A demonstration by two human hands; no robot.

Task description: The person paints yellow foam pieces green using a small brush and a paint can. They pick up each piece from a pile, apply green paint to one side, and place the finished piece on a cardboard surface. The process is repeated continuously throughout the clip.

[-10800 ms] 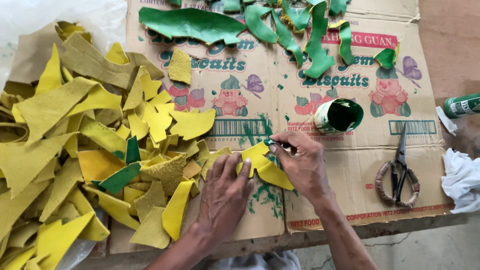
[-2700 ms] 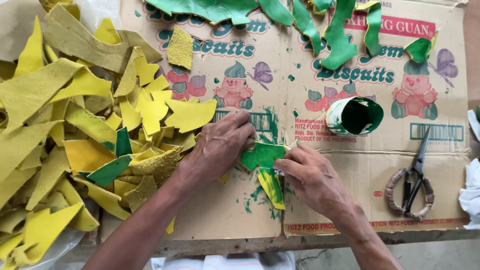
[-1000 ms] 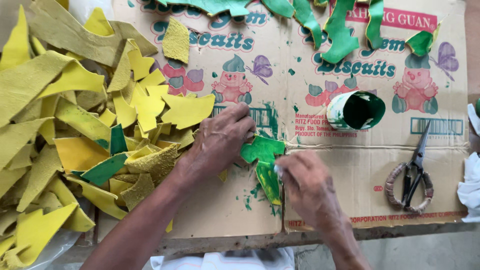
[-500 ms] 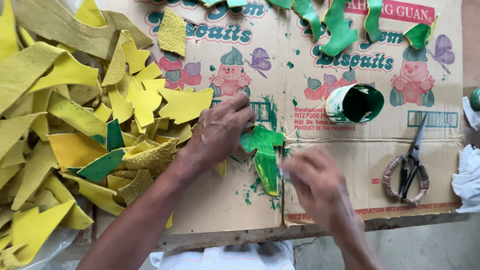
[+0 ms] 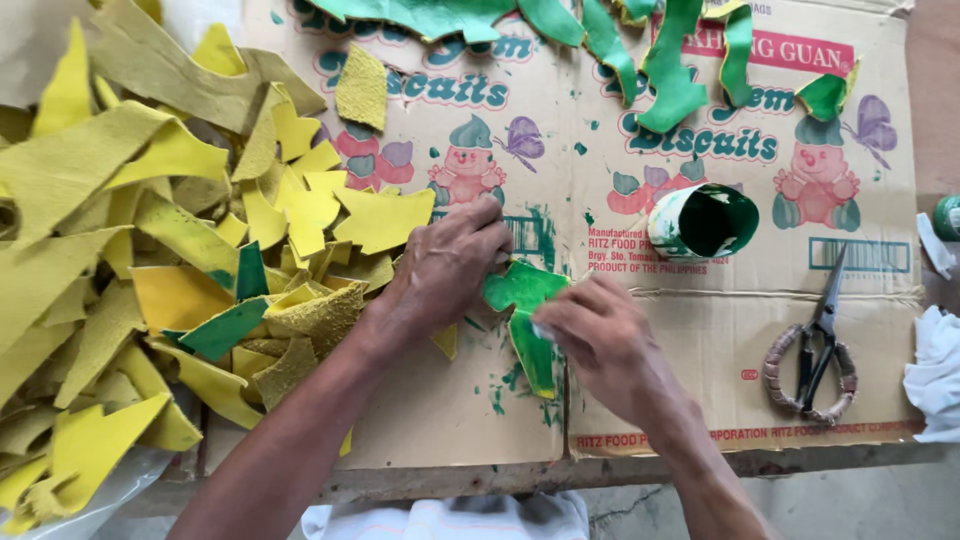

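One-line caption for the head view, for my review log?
Left hand pins a green-painted cutout on flattened cardboard while the right hand works on it.

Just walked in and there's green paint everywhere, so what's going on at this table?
A person is colouring a leaf-shaped cutout green on a flattened cardboard box. The left hand pins the cutout down while the right hand works along its lower part. A pot of green paint stands just beyond. Yellow cutouts are heaped to the left, finished green ones lie at the top, and scissors rest to the right.
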